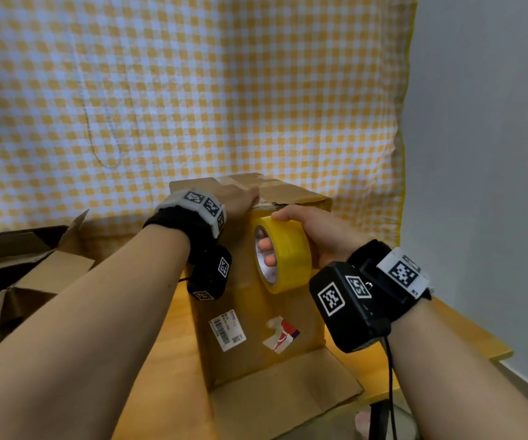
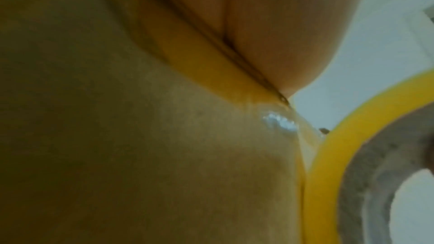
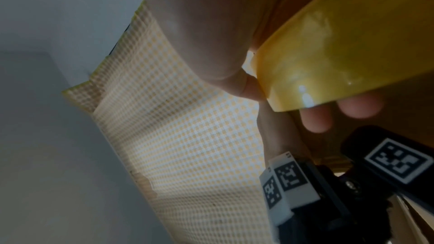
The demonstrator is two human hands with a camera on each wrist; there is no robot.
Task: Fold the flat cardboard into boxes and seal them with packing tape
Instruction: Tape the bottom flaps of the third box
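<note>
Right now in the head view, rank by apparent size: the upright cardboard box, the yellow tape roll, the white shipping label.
1. Upright cardboard box
2. Yellow tape roll, held by the right hand
3. White shipping label

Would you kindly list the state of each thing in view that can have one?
Tall brown cardboard box: upright, top flaps closed, bottom flap folded out.
Yellow packing tape roll: against the box's upper front face, gripped.
Left hand: flat on the box top.
Right hand: grips the roll.
Flattened brown cardboard: unfolded, at left.
</note>
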